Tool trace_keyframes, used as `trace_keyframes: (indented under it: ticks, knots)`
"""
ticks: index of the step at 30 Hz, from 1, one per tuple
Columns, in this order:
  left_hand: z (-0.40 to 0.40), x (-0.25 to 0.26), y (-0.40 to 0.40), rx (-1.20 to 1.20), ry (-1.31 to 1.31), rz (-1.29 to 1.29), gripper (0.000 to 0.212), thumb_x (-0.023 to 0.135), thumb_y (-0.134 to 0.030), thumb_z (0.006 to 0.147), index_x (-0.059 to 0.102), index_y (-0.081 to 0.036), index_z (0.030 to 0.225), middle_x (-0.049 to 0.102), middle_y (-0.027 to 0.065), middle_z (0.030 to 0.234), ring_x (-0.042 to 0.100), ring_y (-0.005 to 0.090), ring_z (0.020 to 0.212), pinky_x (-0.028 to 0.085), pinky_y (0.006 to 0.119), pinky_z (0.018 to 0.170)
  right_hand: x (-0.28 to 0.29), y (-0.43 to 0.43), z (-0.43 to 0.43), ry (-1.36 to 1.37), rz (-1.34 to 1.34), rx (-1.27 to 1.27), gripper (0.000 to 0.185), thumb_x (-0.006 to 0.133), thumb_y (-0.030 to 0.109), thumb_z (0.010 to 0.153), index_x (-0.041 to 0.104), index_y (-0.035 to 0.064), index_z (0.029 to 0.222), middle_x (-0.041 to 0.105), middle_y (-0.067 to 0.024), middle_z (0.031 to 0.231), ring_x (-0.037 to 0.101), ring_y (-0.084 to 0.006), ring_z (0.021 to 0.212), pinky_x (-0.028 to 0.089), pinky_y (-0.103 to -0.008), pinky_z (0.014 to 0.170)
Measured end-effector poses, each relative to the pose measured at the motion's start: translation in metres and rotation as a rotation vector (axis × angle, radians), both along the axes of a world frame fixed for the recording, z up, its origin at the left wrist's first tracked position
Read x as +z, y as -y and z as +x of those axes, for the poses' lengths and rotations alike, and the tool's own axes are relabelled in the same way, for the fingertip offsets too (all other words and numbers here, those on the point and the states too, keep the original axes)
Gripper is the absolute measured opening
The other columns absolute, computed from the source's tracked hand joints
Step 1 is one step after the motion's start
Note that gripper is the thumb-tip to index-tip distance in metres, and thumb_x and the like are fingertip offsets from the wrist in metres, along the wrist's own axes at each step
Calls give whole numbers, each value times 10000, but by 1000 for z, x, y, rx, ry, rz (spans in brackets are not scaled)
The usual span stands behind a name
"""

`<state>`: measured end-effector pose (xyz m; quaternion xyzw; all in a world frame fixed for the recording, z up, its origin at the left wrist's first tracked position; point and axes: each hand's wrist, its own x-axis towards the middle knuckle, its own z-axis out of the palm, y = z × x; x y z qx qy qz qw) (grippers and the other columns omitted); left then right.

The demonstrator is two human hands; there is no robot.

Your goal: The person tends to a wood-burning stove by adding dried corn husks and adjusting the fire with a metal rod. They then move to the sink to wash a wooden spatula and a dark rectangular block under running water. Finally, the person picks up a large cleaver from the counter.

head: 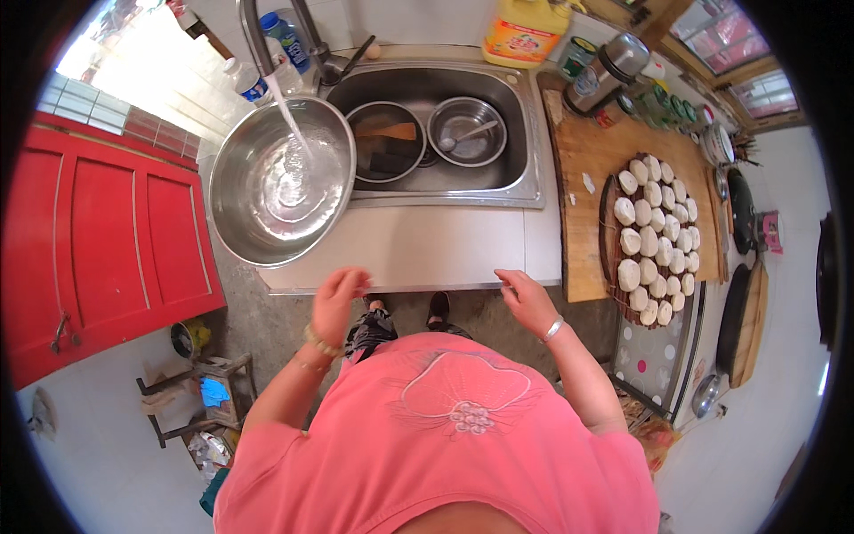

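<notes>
Water runs from the faucet (257, 40) into a large stainless steel basin (280, 180) at the left of the sink. My left hand (339, 294) is just below the basin by the counter's front edge, fingers loosely curled, touching nothing that I can see. Near the same edge, farther right, my right hand (524, 297) hovers with its fingers partly bent and holds nothing. In the sink (520, 180) sit a dark pan (380, 150) with a wooden spatula (387, 131) and a small metal bowl (467, 143) with a spoon (478, 129).
Right of the sink, a wooden board (577, 220) bears a round tray (607, 227) of pale dough pieces (664, 251). Behind it stand a steel thermos (604, 73) and jars. A yellow jug (524, 33) is behind the sink; plastic bottles (247, 80) stand behind the basin. A red door (107, 233) is left.
</notes>
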<state>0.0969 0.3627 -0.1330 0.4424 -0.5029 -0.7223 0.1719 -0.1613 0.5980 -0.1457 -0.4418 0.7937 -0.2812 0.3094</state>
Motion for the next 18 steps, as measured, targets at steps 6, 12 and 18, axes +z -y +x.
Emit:
trace_keyframes:
  ticks: [6,12,18]
  knots:
    - [-104,-6,-55,-569,-90,89,222,511,-195,903,624,-5,904,624,24,846,568,88,800,453,228,722,-21,-122,19,8,110,-323,327,530,108,835,536,16,1148,582,-173,1075,568,-314,979,452,-352,847]
    - [-154,-17,-75,-789,-93,-55,204,569,-190,858,631,4,839,622,11,769,539,73,719,441,221,673,-45,-244,105,34,363,-743,354,558,109,824,528,-5,1158,603,-204,1042,592,-335,945,468,-371,828]
    - [-186,-38,-61,-685,-88,-122,200,582,-173,839,610,1,746,615,17,728,531,76,742,428,229,699,-54,-243,129,146,517,-693,327,579,123,807,549,-9,1105,632,-197,929,607,-333,880,476,-378,773]
